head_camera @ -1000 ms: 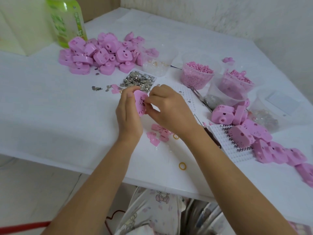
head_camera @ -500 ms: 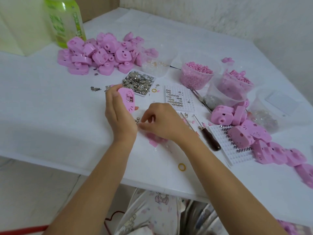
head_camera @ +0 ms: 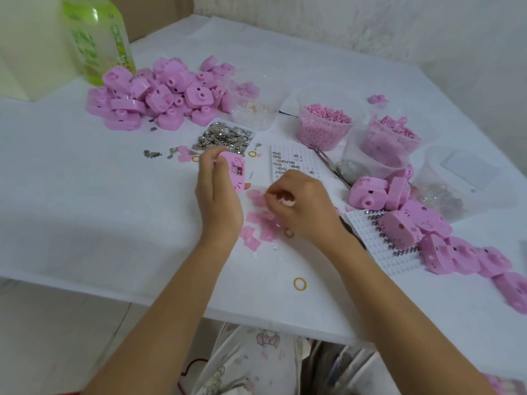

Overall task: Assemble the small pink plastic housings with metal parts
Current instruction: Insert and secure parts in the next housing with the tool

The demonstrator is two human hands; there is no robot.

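Head view: the left hand (head_camera: pixel 218 201) grips one pink housing (head_camera: pixel 235 172) over the middle of the tabletop (head_camera: pixel 85 195). The right hand (head_camera: pixel 302 206) curls over loose pink pieces (head_camera: pixel 256 220); whether it holds one, I cannot tell. Probably mid-batch: two housing heaps (head_camera: pixel 159 95), far-left corner and right edge, two grid trays (head_camera: pixel 293 163), five tubs (head_camera: pixel 325 124).

The table (head_camera: pixel 71 195) spans the frame. Upper left: a heap of housings (head_camera: pixel 159 95), with a bottle (head_camera: pixel 97 38) behind it. Right of the heap lies a tray of metal parts (head_camera: pixel 225 136), then a grid tray (head_camera: pixel 296 163). Upper right: a tub of pellets (head_camera: pixel 325 126). Right edge: a row of housings (head_camera: pixel 413 223), partly on a second grid tray (head_camera: pixel 368 238). Centre: the left hand (head_camera: pixel 216 206) holds a single housing (head_camera: pixel 235 172), with the right hand (head_camera: pixel 305 209) just beside it, over scattered flat pieces (head_camera: pixel 256 223). A ring (head_camera: pixel 300 283) lies below them, near the front edge.
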